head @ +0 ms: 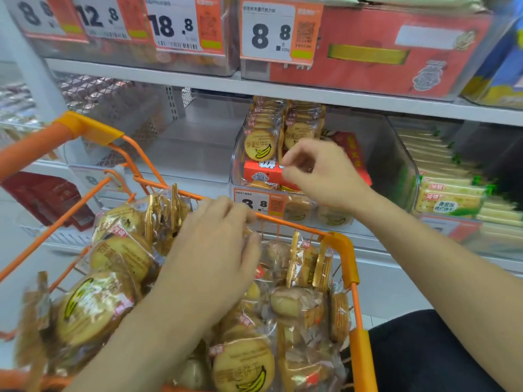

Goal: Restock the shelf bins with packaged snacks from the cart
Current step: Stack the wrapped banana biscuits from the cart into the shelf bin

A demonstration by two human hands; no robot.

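An orange wire cart is heaped with clear-wrapped round banana biscuit packs. My left hand lies palm down on the packs near the cart's far rim, fingers curled over them; whether it grips one is unclear. My right hand hovers at the front of a clear shelf bin, fingers loosely bent, with nothing visible in them. Upright rows of the same biscuit packs stand in that bin on an orange box.
A clear bin stands left of the biscuit bin. To the right, a bin holds green-labelled cracker packs. The upper shelf carries price tags and an orange carton. A white upright post rises at left.
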